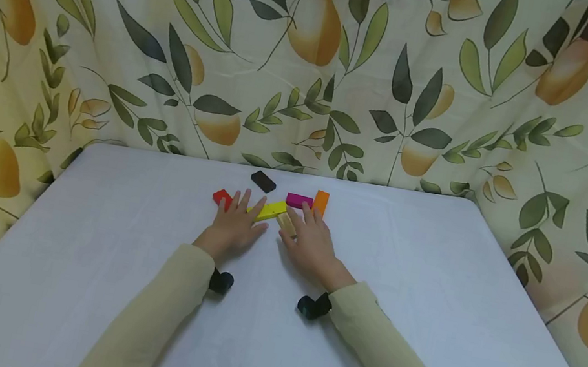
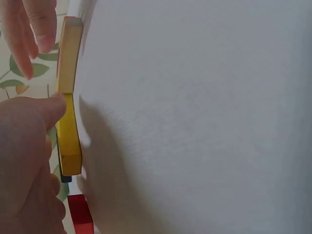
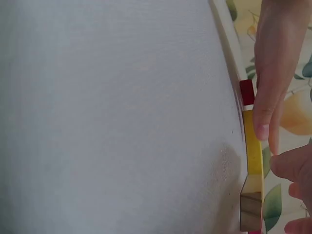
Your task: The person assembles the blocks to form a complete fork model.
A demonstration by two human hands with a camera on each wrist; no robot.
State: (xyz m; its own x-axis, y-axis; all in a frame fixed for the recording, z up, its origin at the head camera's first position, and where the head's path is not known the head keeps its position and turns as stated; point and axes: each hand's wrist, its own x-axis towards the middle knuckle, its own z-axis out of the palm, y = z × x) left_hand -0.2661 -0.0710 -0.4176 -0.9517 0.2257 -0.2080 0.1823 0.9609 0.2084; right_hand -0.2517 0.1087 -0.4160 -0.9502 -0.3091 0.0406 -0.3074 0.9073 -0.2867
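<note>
Both hands hover or rest, fingers spread, at a loose group of small blocks. My left hand (image 1: 231, 228) is over the red block (image 1: 221, 197) and beside the yellow block (image 1: 273, 209); in the left wrist view its thumb overlaps the yellow block (image 2: 70, 141). Beside my right hand (image 1: 312, 247) lies a plain wooden block (image 1: 286, 224), its end near the yellow one. The right fingertips reach the magenta block (image 1: 299, 200) and the upright-lying orange block (image 1: 321, 201). Whether any fingertip touches a block, I cannot tell. Neither hand grips anything.
A black block (image 1: 263, 181) lies farther back, near the table's far edge. White cloth covers the table (image 1: 253, 347). Behind and at the sides hangs a curtain (image 1: 174, 57) printed with leaves and fruit. A small black camera sits at each wrist.
</note>
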